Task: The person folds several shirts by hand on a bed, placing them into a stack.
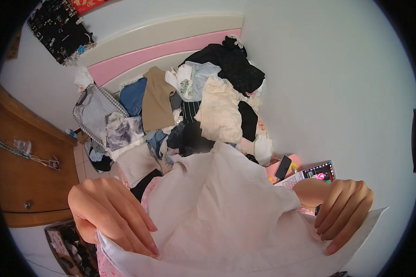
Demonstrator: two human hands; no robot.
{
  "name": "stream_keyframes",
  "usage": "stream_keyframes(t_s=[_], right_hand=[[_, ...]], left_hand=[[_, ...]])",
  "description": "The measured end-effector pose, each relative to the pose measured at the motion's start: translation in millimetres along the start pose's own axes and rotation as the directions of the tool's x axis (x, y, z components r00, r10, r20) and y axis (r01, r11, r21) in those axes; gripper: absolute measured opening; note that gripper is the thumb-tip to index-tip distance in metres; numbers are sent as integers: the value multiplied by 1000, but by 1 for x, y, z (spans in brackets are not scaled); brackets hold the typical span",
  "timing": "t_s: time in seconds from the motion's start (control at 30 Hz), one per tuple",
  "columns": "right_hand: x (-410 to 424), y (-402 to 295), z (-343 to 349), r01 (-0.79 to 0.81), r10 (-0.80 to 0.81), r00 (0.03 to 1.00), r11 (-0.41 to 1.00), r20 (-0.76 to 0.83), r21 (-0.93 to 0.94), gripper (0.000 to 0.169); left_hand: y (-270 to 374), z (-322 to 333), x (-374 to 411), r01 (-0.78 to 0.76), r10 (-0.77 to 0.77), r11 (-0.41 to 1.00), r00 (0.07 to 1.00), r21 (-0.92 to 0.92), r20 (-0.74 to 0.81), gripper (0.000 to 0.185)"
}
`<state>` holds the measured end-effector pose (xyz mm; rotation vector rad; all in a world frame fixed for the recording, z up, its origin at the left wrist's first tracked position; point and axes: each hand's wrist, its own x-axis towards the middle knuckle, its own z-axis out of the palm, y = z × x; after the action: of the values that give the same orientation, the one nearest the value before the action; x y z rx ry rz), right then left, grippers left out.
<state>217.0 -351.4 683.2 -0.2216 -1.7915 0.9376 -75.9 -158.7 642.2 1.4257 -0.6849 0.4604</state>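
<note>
A white cloth garment (225,214) is stretched between my two hands, close below the camera. My left hand (109,214) pinches its left edge, thumb underneath and fingers over the top. At the other end, my right hand (346,211) grips the right side with fingers curled over the fabric. The cloth spreads away from me and hides part of the bed. Behind it lie folded cream cloth (222,110), a tan garment (158,100) and black clothing (228,62), heaped together.
A pink-and-white headboard (166,52) stands behind the heap. To the right, a phone (283,167) and an open laptop (315,175) lie by the wall. An open checked storage bag (97,104) sits left, near a wooden door (31,180). Lower left is a shelf of shoes (72,249).
</note>
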Motion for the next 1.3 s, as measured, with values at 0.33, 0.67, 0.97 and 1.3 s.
stream_keyframes(t_s=[0.33, 0.67, 0.97, 1.3], right_hand=[[-25, 44, -11, -210, -226, 775, 789, -590, -578, 17], [17, 132, -155, -868, 40, 494, 89, -869, -489, 50], [53, 161, -106, -631, 424, 722, 727, -546, -270, 47], [24, 229, -122, -406, -298, 835, 235, -463, -883, 78]], left_hand=[[-5, -7, -15, 13, 11, 997, 946, 72, -323, 23], [-70, -181, 32, 776, -178, 523, 504, 352, -845, 25], [-56, -188, 103, 511, -52, 785, 618, 350, -785, 16], [-28, -155, 126, 424, 30, 796, 686, 433, -727, 13]])
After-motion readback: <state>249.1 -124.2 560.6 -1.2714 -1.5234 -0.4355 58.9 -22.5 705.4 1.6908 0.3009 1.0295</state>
